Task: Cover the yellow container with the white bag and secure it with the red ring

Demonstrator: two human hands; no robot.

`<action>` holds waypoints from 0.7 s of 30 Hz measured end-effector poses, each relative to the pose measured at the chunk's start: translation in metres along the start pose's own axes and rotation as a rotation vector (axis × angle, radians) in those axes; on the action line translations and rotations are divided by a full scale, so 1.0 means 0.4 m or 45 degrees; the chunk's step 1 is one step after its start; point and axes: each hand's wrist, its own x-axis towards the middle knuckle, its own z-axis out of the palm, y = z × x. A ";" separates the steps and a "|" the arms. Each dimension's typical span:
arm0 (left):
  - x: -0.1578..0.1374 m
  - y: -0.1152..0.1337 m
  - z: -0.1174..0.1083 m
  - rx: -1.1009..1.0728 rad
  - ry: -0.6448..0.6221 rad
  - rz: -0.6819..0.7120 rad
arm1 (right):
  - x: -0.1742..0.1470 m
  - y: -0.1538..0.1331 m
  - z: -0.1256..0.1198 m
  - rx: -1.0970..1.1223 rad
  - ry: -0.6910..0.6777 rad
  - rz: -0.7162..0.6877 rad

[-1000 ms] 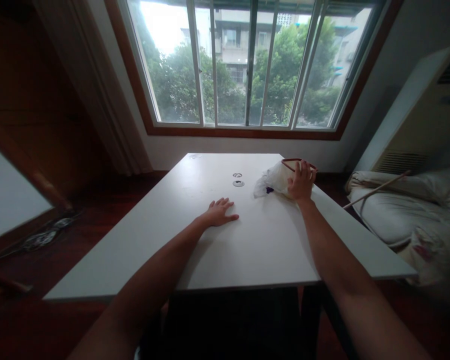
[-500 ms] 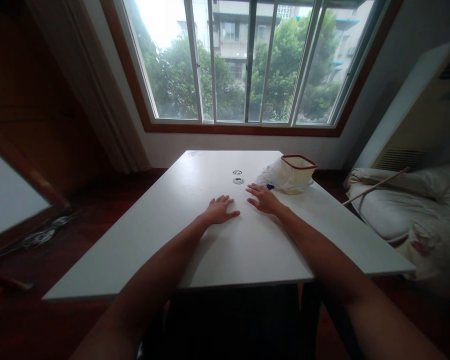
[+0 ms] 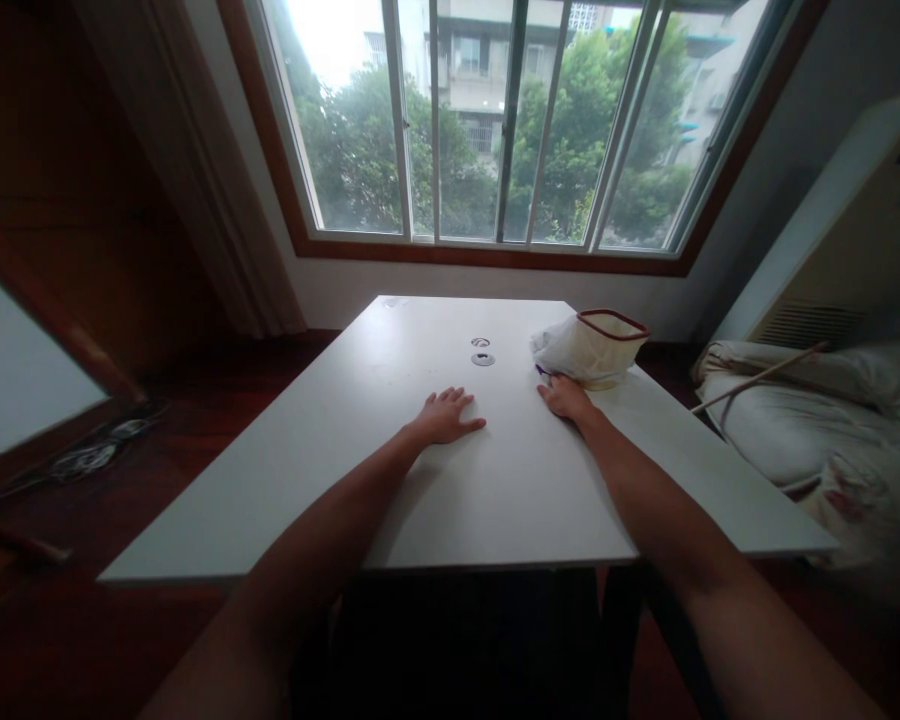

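Plainly 1 container (image 3: 613,360), 1 table (image 3: 292,480)

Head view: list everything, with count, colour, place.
table: 1, white, centre
bin: 1, cream, table's far right
plastic bag: 1, whitish, at bin
small item: 1, purple, by right hand
round fittings: 2, grey, on table
window: 1, brown-framed, behind
trees: several, green, outside
buildings: some, pale, outside
curtain: 1, dusky, left
wood panel: 1, brown, left
cables: several, whitish, left floor
couch: 1, pale, right
stick: 1, tan, right
vented unit: 1, cream, right
hands: 2, bare, at table
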 end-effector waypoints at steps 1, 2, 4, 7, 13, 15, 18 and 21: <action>0.001 0.001 0.000 -0.004 0.015 -0.017 | -0.011 -0.020 -0.003 -0.021 0.011 0.007; 0.003 0.002 -0.001 -0.011 0.036 -0.044 | -0.025 -0.044 -0.005 -0.032 0.035 -0.018; 0.008 0.005 -0.003 -0.016 0.107 -0.114 | -0.054 -0.099 -0.007 0.011 0.090 -0.140; 0.016 0.004 -0.006 0.018 0.265 -0.205 | -0.090 -0.174 0.000 0.124 0.105 -0.350; 0.024 -0.030 0.006 0.051 0.175 -0.267 | -0.094 -0.205 0.033 0.130 -0.052 -0.215; 0.027 -0.041 0.014 0.052 0.099 -0.281 | -0.086 -0.194 0.038 0.117 -0.088 -0.160; 0.030 -0.047 0.020 0.061 0.078 -0.282 | -0.079 -0.186 0.040 0.112 -0.096 -0.148; 0.032 -0.047 0.021 0.075 0.083 -0.286 | -0.078 -0.187 0.040 0.112 -0.102 -0.145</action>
